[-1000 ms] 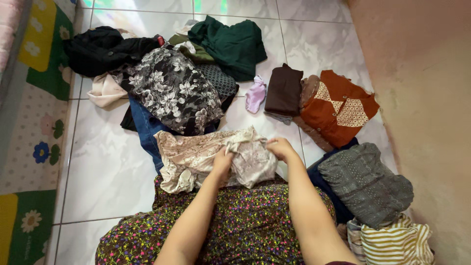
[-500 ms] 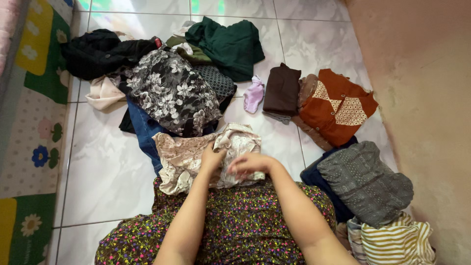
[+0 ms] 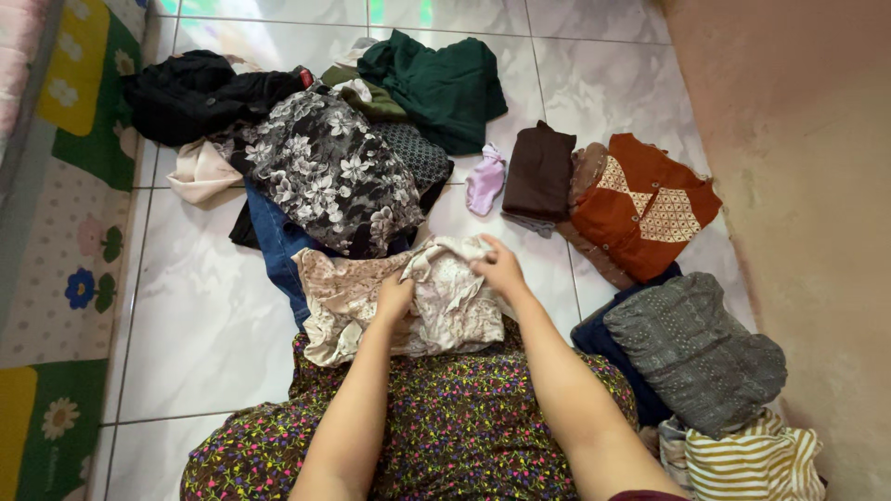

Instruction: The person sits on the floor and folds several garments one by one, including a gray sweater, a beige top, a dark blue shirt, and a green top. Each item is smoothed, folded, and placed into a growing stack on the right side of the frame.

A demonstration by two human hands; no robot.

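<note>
**Soft beige cloth, both hands on it**

Head view: the beige patterned garment (image 3: 371, 297) lies bunched on the white tiled floor (image 3: 186, 306), just past the person's lap in the flowered skirt (image 3: 464, 427), its near edge spilling onto the skirt. The left hand (image 3: 394, 299) presses down on the middle of the cloth, fingers curled into a fold, a closed grip on the fabric. The right hand (image 3: 501, 269) sits at the far right corner of the garment, fingertips pinching the edge there.

It looks thin and limp, light to lift, crumpling wherever it is pushed; nothing stiff or breakable in it. Judging from the wrinkles, it slides easily on the smooth tile, so hems and corners give the surest hold, with one palm pinning the middle.

Around it: a grey floral garment (image 3: 325, 172) and blue jeans (image 3: 274, 237) far left, a lilac sock (image 3: 484, 181) beyond, a rust-orange top (image 3: 645, 204) far right, a grey folded piece (image 3: 696, 348) near right.
</note>
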